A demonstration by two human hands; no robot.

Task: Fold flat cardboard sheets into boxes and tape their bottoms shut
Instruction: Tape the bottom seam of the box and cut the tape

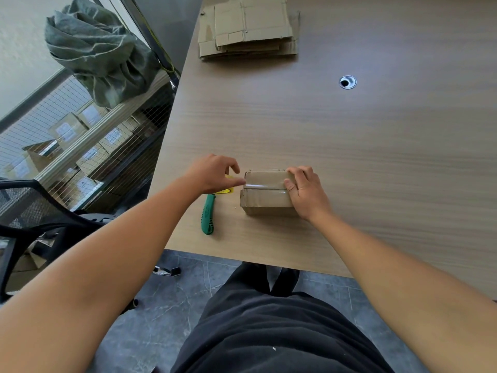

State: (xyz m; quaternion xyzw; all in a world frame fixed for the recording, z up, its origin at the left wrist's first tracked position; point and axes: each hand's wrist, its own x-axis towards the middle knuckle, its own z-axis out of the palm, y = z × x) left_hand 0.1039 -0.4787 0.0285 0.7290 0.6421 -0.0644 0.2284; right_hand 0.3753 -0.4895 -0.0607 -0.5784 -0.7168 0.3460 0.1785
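Observation:
A small folded cardboard box (pixel 265 193) stands near the table's front edge with its flaps up, and a strip of clear tape (pixel 265 181) runs across its seam. My right hand (pixel 306 189) lies on the box's right end, fingers pressing the tape down. My left hand (pixel 215 173) is at the box's left edge, thumb and forefinger pinching the tape there. A yellow tape roll (pixel 227 190) is mostly hidden under my left hand. A stack of flat cardboard sheets (pixel 248 28) lies at the table's far side.
A green utility knife (pixel 208 215) lies on the table (pixel 349 144) just left of the box. A round cable grommet (pixel 347 82) sits at the far right. Left of the table are a black mesh chair (pixel 24 208), a wire rack of boxes and a grey-green sack (pixel 99 52).

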